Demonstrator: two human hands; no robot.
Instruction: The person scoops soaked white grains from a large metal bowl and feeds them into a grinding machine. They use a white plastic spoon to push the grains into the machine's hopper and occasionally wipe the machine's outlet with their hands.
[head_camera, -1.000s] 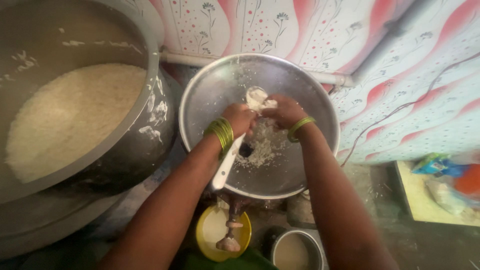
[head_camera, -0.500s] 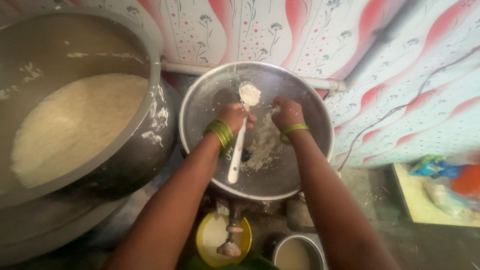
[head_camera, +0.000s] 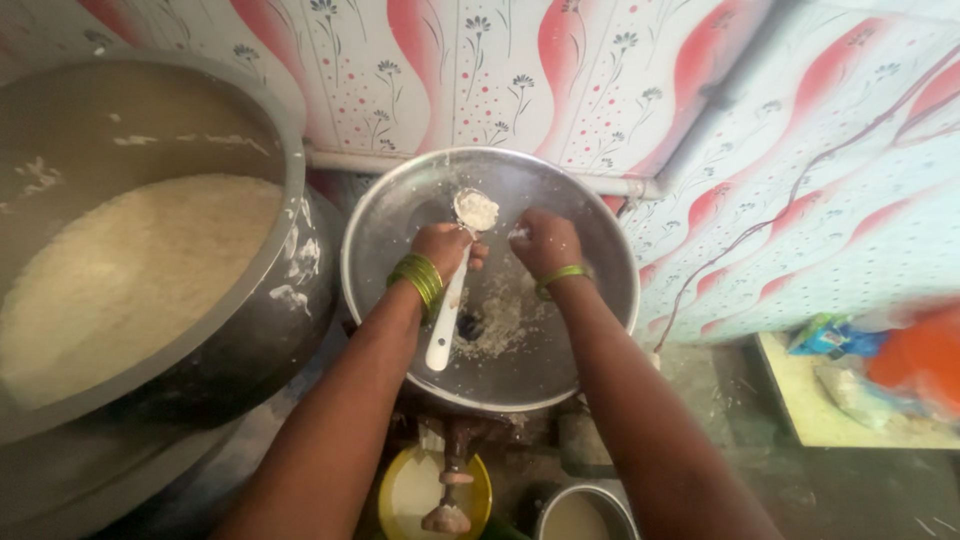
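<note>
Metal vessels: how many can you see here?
3. A big pot of white grain stands at the left, a wide round pan lies under both hands, and a small pot sits at the bottom edge. More may lie outside the view.

One head camera looks steeply down, close above the hands. It faces the tiled wall (head_camera: 560, 70) beyond them.

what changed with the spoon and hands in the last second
The left hand swung the white spoon from tilted to nearly upright, its loaded bowl now toward the wall. The right hand stayed beside it over the round metal pan. The big rice pot is unmoved.
</note>
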